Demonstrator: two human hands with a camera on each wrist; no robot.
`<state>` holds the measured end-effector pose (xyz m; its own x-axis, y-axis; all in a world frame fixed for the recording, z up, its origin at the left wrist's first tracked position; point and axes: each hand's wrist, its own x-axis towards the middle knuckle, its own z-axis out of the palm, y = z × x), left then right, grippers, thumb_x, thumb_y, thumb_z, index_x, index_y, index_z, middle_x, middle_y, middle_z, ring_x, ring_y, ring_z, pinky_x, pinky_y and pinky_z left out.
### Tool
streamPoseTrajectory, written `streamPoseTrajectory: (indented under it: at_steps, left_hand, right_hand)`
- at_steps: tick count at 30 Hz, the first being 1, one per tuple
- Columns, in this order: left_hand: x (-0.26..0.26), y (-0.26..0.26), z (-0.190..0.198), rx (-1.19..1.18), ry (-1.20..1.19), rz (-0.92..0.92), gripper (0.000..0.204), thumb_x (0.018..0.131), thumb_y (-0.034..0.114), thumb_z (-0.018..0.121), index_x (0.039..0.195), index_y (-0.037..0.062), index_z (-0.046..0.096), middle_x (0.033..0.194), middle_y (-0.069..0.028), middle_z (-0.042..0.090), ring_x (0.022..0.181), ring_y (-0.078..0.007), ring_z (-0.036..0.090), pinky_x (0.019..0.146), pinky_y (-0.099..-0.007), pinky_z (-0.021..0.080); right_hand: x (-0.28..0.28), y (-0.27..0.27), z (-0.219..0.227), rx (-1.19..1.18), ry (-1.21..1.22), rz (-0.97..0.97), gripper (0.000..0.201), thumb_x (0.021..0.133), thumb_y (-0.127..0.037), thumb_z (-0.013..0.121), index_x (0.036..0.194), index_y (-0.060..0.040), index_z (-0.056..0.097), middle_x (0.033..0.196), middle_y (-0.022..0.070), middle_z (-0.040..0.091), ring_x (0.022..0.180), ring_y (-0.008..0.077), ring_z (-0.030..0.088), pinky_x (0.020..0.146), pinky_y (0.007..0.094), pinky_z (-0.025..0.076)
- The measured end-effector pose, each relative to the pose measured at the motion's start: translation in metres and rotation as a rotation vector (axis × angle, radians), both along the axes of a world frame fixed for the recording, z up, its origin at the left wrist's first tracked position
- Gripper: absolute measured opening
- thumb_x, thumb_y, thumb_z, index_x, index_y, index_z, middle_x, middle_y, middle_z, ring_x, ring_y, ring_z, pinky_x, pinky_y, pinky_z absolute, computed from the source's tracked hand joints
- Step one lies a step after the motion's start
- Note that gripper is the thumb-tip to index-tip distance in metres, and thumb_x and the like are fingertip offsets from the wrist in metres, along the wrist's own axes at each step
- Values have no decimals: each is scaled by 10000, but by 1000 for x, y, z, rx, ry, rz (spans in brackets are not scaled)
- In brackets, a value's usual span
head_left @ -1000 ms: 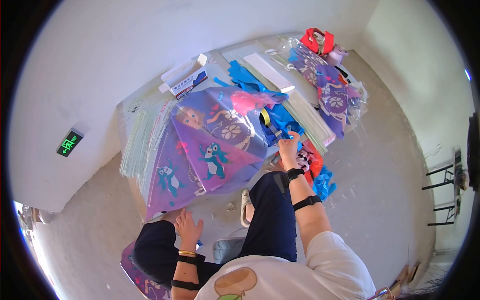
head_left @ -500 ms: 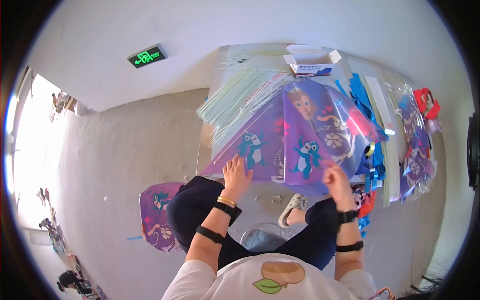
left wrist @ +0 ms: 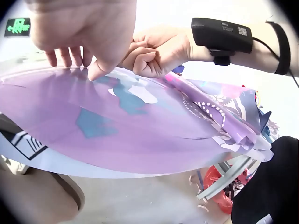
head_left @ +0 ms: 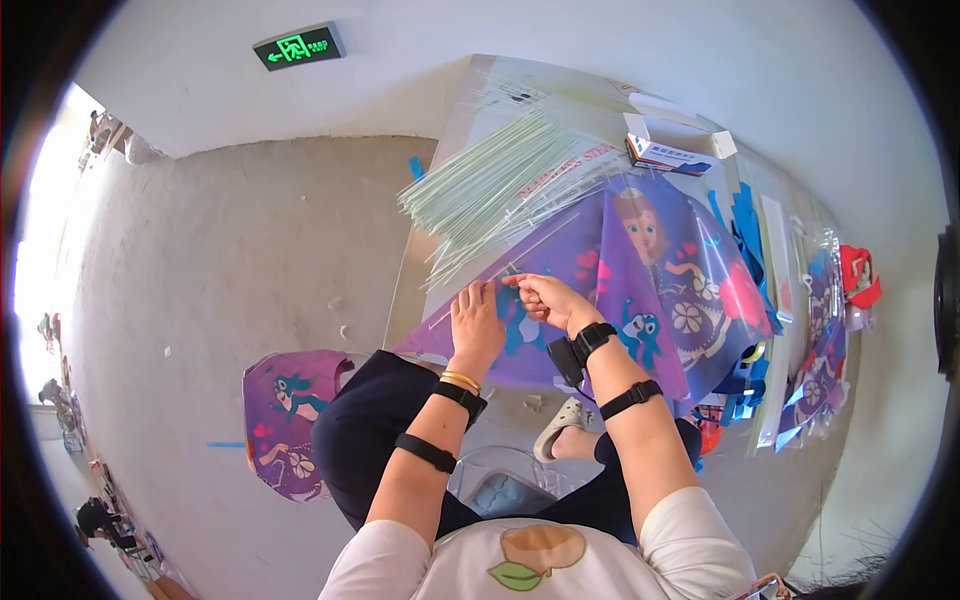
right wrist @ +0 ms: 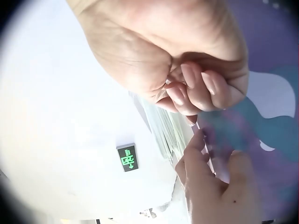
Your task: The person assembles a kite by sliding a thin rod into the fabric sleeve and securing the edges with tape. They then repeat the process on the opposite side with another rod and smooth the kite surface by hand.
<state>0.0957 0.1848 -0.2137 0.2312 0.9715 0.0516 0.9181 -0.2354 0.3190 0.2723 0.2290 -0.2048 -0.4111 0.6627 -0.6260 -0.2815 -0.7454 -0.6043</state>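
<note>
A purple plastic kite, printed with teal animals and a princess figure, spreads over the near side of the table. A thin pale rod runs along its slanting left edge. My left hand rests on that edge, fingers stretched over it and thumb on the near side. Close beside it, my right hand has its fingers curled, with a fingertip right at the kite's edge. In the right wrist view the curled fingers hide the right thumb. I cannot tell what the right hand pinches.
Bundled pale rods lie at the table's far left, a white box behind the kite. Blue strips and more printed kite film lie on the right. Another purple printed piece is low on the left beside my leg.
The right hand has moved from the blue strips and tape at the table's right to the kite's left edge. My left hand has risen from beside the knee onto that edge.
</note>
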Motion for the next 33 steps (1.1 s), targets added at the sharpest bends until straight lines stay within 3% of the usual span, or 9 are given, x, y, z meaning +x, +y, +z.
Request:
streamPoseTrajectory:
  at_steps: [18, 27, 33]
  left_hand:
    - [0, 2, 4, 30, -48, 47, 733, 704, 131, 675, 1389, 38, 432, 1260, -106, 503, 1194, -279, 473, 1004, -419, 361]
    - [1, 10, 3, 24, 9, 1, 745, 724, 90, 660, 1438, 119, 453, 1197, -76, 497, 1129, -266, 477, 970, -415, 357]
    - [7, 9, -5, 74, 150, 1, 588, 838, 132, 571, 1417, 105, 476, 1181, -65, 507, 1112, -249, 484, 982, -395, 355]
  right_hand:
    - [-3, 15, -15, -63, 39, 73, 311, 997, -133, 387, 1240, -27, 550, 605, -97, 318, 498, 29, 284, 453, 197, 247]
    - [-3, 18, -17, -100, 60, 60, 296, 1004, -164, 408, 1212, -32, 571, 613, -89, 347, 495, 39, 303, 464, 210, 276]
    - [-6, 4, -12, -208, 243, -77, 278, 997, -166, 439, 1197, -11, 554, 610, -64, 356, 493, 49, 310, 469, 220, 294]
